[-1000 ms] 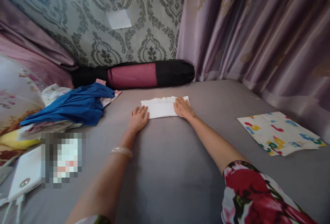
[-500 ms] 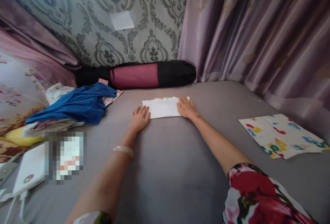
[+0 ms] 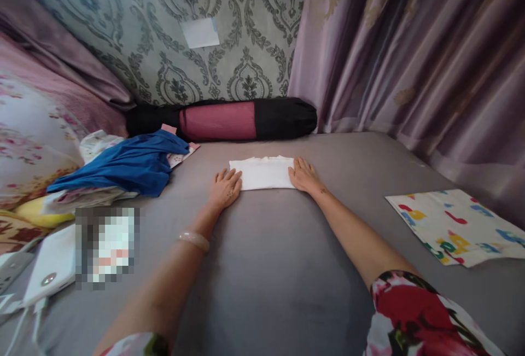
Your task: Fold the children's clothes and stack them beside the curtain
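Resting spread, gripping nothing, the left hand [image 3: 226,187] and right hand [image 3: 304,175] touch the nine- and three-o'clock ends of the folded white cloth [image 3: 264,174], best smoothed with even, gentle outward pressure; it lies at twelve o'clock, before the bag [image 3: 217,121].

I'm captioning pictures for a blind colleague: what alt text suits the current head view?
A person's left hand and right hand rest at opposite ends of a folded white cloth on a grey sheet. Rumpled clothes lie to the left, a patterned cloth to the right.
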`<state>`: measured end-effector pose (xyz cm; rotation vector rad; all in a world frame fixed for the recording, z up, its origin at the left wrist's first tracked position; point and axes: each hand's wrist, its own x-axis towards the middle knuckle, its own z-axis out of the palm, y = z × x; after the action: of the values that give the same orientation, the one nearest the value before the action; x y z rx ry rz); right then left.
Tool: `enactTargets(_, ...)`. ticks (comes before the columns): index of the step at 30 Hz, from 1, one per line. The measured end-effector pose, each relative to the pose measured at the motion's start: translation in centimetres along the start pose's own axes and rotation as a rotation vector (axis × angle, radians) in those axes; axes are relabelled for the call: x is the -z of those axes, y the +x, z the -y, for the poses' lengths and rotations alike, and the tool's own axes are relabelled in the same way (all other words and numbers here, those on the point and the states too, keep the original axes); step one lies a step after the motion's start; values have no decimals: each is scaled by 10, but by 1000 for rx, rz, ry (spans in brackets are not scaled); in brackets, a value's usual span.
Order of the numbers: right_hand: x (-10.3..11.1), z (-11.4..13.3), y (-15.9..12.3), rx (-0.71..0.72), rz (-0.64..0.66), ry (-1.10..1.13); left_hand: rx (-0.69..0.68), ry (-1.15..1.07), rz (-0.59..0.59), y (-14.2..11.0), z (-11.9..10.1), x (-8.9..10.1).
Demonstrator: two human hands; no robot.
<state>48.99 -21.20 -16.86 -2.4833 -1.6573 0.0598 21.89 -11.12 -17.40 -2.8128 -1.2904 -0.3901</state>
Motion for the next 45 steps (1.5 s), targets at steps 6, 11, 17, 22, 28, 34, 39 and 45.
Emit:
enactTargets(6,14,-5,10,52,14,-61,-140,-22,49,41,-5,4)
enactTargets(11,32,-9,29,20,103,-96,11,-15,207,68,-15,19)
enactTargets(17,49,-9,50,-4,165,-88,75,-26,260,92,-13,25)
enactTargets(22,56,-11,72,19,317,-117,94,-26,384,122,-8,20)
enactTargets(28,60,-8,88,24,489,-130,65,-11,561,140,-4,21)
enactTargets(34,62,-8,96,31,552,-128,60,4,644,149,-4,28)
enactTargets(39,52,-14,96,22,506,-98,116,36,594,151,-8,26)
enactTargets(45,31,-22,72,23,244,-41,140,-5,415,122,-12,19)
